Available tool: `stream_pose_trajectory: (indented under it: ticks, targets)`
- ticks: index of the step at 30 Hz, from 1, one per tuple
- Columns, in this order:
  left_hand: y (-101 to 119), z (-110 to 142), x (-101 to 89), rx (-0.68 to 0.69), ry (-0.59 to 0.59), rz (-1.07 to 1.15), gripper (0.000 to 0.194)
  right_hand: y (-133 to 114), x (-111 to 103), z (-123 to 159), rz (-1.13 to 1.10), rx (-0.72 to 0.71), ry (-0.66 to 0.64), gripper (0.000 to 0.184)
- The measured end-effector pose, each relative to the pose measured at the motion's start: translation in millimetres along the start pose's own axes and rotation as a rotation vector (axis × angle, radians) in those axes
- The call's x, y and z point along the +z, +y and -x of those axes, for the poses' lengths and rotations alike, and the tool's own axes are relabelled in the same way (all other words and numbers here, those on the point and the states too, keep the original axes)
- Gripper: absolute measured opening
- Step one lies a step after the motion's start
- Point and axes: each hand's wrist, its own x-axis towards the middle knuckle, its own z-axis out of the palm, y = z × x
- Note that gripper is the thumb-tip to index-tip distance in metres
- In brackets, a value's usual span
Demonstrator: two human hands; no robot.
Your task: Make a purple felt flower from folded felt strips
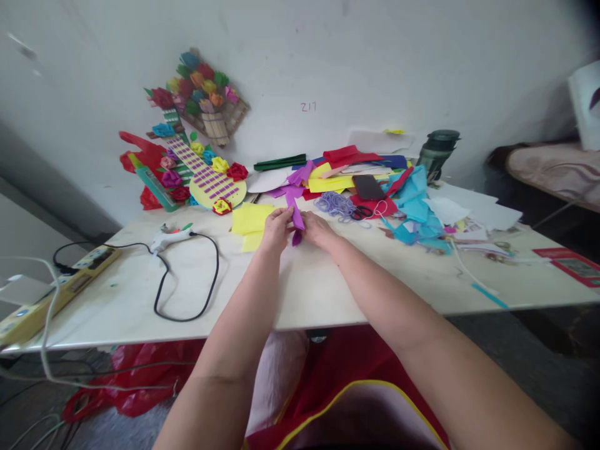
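Observation:
Both my hands meet over the middle of the table, pinching a narrow purple strip of paper (297,219). My left hand (276,230) grips it from the left, fingers curled. My right hand (317,229) holds its lower end from the right. The strip runs up toward more purple paper (291,191) lying behind. Yellow sheets (250,222) lie just left of my left hand.
A glue gun (169,236) with a black cord lies at left, beside a power strip (56,289). Behind are a paper guitar with paper flowers (206,178), a heap of coloured paper (356,170), scissors (360,213), rubber bands (334,204), a phone (368,187) and a dark bottle (437,152).

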Motion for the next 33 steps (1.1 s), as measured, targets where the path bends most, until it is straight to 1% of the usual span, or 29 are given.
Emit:
stream_pose_trajectory:
  ticks: [5, 11, 13, 15, 19, 24, 30, 33]
  targets:
    - [1.7, 2.3, 2.2, -0.015, 0.004, 0.005, 0.031, 0.7, 0.2, 0.2, 0.041, 0.04, 0.015, 0.033]
    - [-1.2, 0.7, -0.1, -0.038, -0.008, 0.001, 0.031, 6.7, -3.7, 1.9, 0.075, -0.084, 0.012, 0.031]
    - [-1.8, 0.3, -0.7, -0.054, -0.008, -0.009, 0.031, 7.8, -5.3, 1.6, 0.065, -0.127, -0.012, 0.029]
    - [-1.7, 0.2, -0.9, -0.064, -0.004, -0.018, 0.031, 7.9, -7.4, 1.7, 0.057, -0.14, -0.032, 0.027]
    - [-1.4, 0.5, -0.2, -0.072, 0.003, -0.015, 0.027, 6.6, -13.3, 4.4, 0.116, -0.083, -0.048, 0.027]
    - [-1.4, 1.4, 1.5, -0.087, 0.018, -0.017, 0.026, 8.0, -17.9, 6.4, 0.232, -0.083, -0.104, 0.027]
    - [1.9, 1.7, 1.3, -0.027, 0.108, -0.08, 0.025, 12.0, -20.7, 3.4, 0.289, -0.153, -0.176, 0.026]
    - [1.6, 1.2, -0.4, -0.046, 0.088, -0.131, 0.026, 9.2, -26.3, 4.2, 0.32, -0.177, -0.208, 0.026]
